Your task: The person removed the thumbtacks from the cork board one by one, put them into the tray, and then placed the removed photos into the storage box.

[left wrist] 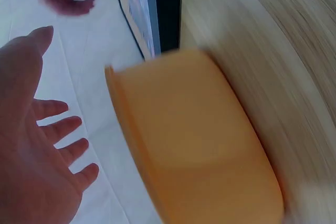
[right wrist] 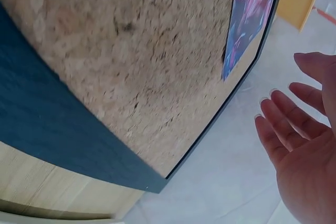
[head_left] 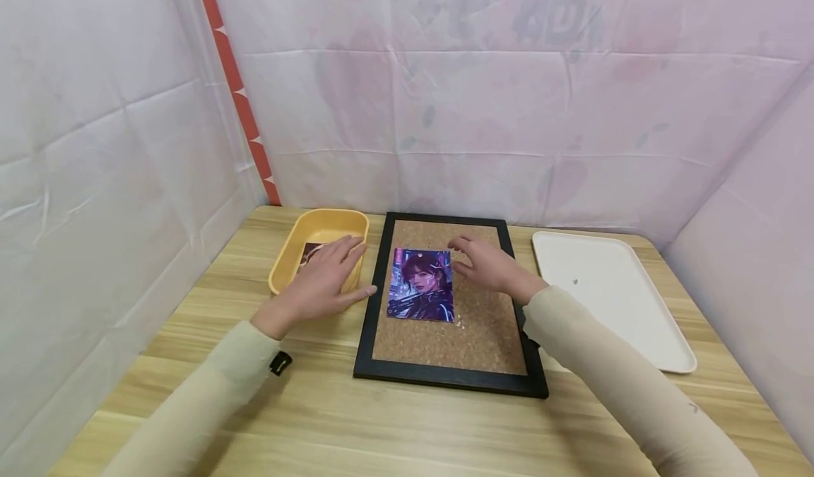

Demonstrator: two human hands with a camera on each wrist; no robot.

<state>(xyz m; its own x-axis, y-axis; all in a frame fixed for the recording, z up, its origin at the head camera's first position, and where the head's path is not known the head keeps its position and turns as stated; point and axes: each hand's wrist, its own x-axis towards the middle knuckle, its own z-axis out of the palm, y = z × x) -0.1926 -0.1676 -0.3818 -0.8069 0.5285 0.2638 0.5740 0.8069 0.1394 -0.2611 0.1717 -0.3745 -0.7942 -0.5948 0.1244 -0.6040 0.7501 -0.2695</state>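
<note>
A printed picture card (head_left: 421, 286) of a dark-haired figure in purple and blue lies on the left part of a black-framed corkboard (head_left: 486, 336). A small pale dot shows near its top edge. My right hand (head_left: 488, 265) hovers over the cork beside the card's right edge, its fingers loosely bent around nothing. In the right wrist view, that hand (right wrist: 302, 129) has an empty palm. My left hand (head_left: 321, 283) is held above a yellow plastic bin (head_left: 289, 261), fingers spread and empty. Inside the bin is another picture card (head_left: 309, 253), partly hidden by the hand.
To the right of the board is a white tray (head_left: 610, 293) with a small dark speck on it. Small white bits lie on the cork below the card. A wooden tabletop (head_left: 318, 420) bears everything, with pale sheets hanging at the back and sides.
</note>
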